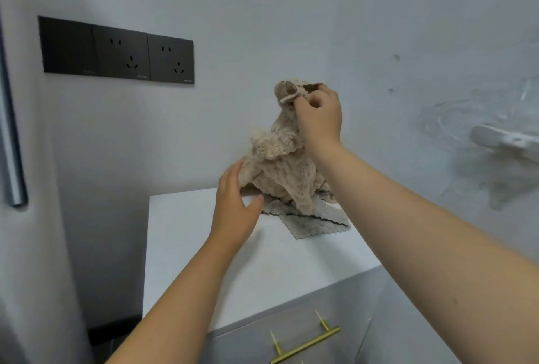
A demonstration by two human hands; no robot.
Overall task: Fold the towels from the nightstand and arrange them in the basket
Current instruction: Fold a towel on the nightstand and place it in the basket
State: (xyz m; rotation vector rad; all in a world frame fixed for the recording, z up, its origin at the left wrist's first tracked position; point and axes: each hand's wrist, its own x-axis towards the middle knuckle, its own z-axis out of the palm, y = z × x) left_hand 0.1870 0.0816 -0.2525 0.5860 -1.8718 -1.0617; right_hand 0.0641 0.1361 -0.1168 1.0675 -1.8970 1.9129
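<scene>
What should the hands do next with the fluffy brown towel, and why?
Probably the left hand should pinch a lower edge of the beige towel, since the right hand pinches its top corner and it hangs bunched over the grey towel on the nightstand.

Two towels: beige towel point(280, 177), grey towel point(315, 222). Two hands: left hand point(236, 209), right hand point(319, 117). Three dark wall plates point(119, 53). One brass handle point(306, 344).

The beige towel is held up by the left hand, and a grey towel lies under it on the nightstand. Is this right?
Not quite: the head view shows the right hand pinching the beige towel and holding it up. The grey towel does lie under it on the nightstand.
</scene>
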